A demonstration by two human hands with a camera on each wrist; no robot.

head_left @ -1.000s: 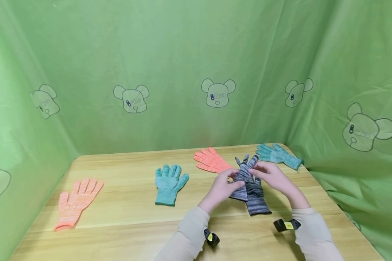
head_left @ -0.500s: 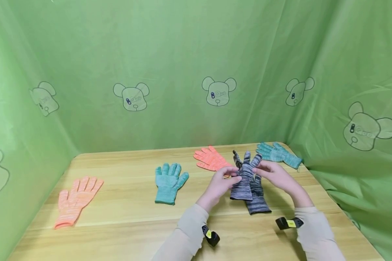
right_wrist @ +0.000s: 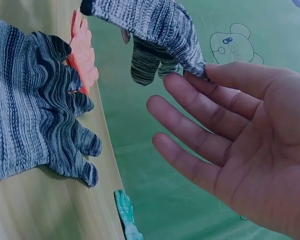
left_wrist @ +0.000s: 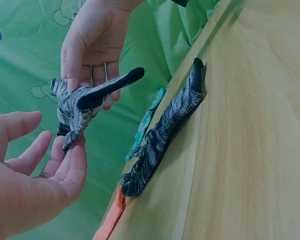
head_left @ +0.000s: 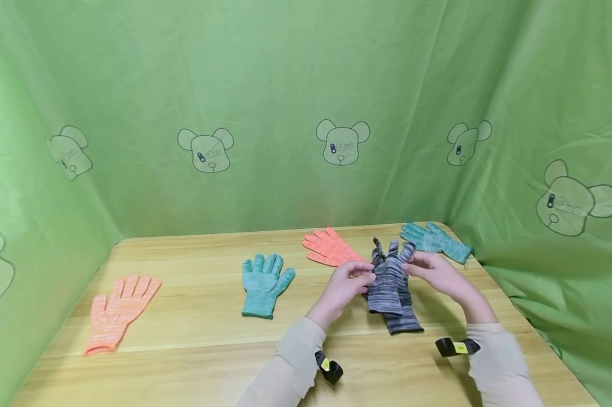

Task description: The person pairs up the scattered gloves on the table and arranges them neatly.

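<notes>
A grey-and-black striped knit glove (head_left: 386,289) is held above a matching glove (head_left: 405,321), which lies on the wooden table and is partly covered from the head camera. My right hand (head_left: 440,278) pinches the raised glove's edge between thumb and forefinger, as the right wrist view shows, its other fingers loosely extended. On the opposite side, my left hand (head_left: 343,288) has its fingertips against the glove's edge; in the left wrist view the thumb stands apart from the cloth. The raised glove (left_wrist: 77,110) is tilted there, clear of the lying glove (left_wrist: 162,135).
Behind the hands lies an orange glove (head_left: 330,247), with a teal glove (head_left: 435,242) at the far right corner. Another teal glove (head_left: 266,285) lies mid-table, and a second orange glove (head_left: 120,314) at the left. Green curtains (head_left: 265,198) surround the table (head_left: 194,362).
The upper grey glove has spread flatter and shifted right over the lower one, together with my right hand. My left thumb has come off the glove's face to its left edge.
</notes>
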